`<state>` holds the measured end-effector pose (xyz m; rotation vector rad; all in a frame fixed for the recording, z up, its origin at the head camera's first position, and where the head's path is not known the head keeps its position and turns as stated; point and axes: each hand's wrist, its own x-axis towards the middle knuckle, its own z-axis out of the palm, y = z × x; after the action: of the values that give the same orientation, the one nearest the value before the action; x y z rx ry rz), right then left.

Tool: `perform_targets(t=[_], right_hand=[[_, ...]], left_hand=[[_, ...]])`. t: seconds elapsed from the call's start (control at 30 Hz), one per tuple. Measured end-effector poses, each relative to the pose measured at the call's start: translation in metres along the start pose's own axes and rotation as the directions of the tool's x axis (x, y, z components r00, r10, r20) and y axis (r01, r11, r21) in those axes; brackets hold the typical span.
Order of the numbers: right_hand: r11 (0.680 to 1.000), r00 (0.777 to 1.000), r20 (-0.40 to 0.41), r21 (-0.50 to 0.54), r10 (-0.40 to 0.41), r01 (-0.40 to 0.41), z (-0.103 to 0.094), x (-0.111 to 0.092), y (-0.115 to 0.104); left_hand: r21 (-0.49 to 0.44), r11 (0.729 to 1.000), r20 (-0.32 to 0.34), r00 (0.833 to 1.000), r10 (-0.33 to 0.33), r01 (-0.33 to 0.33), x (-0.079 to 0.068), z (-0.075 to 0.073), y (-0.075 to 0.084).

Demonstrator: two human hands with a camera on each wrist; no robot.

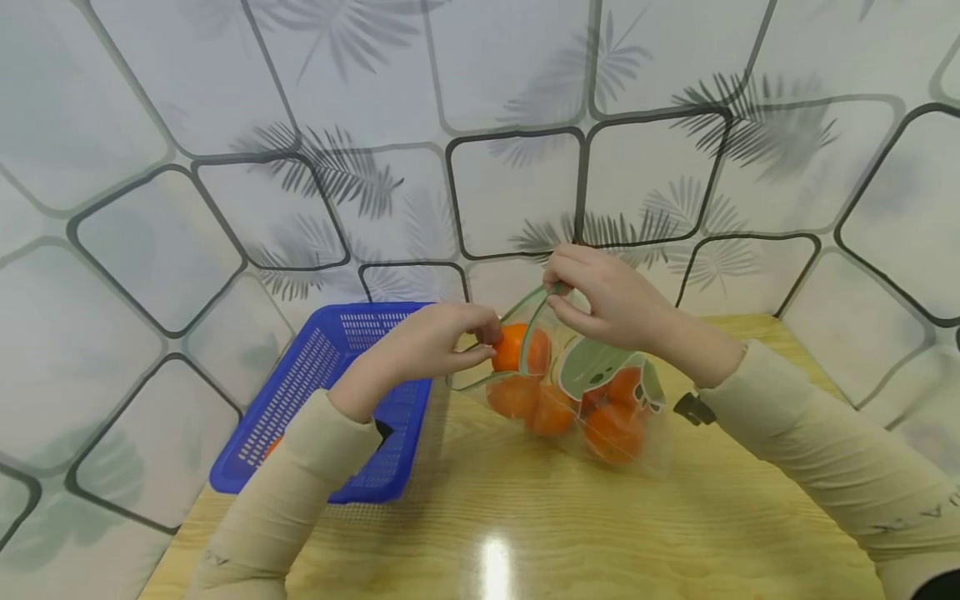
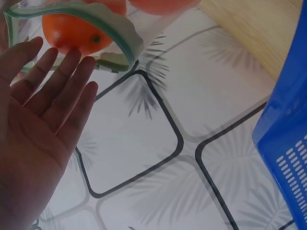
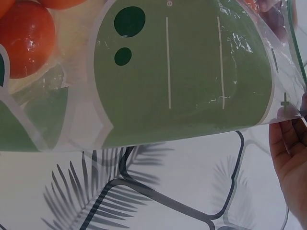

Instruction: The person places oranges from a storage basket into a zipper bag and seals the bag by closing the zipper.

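Observation:
A clear zip bag [image 1: 600,367] with a green print lies on the table, several oranges [image 1: 613,432] showing through its film. My right hand [image 1: 611,296] pinches the upper edge of its mouth; the right wrist view has those fingers [image 3: 290,143] at the bag's corner. At the parted mouth, one orange [image 1: 512,346] sits just inside the green-edged opening. My left hand [image 1: 427,342] has its fingertips at that orange. Seen from the left wrist, the fingers [image 2: 72,96] are extended and spread below the orange [image 2: 76,36], not curled round it; exact contact is unclear.
A blue plastic basket [image 1: 405,458] stands left of the bag, under my left forearm. Part of an orange item [image 1: 272,447] shows inside it, mostly hidden by the sleeve. The wooden table [image 1: 570,533] meets a patterned wall covering [image 1: 517,196] behind.

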<state>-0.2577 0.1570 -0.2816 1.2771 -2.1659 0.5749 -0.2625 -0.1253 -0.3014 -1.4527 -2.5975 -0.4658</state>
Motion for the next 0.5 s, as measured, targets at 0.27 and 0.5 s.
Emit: perform_targets(t=[0.27, 0.5], right_hand=[[1.0, 1.0, 0.0, -0.002, 0.008, -0.008, -0.002, -0.002, 0.001], [1.0, 1.0, -0.004, -0.004, 0.002, -0.002, -0.002, -0.002, 0.001]], left_hand=[[0.074, 0.996, 0.032, 0.998, -0.054, 0.051, -0.018, -0.01, -0.003], [0.124, 0.989, 0.047, 0.995, -0.087, 0.081, -0.043, -0.02, -0.012]])
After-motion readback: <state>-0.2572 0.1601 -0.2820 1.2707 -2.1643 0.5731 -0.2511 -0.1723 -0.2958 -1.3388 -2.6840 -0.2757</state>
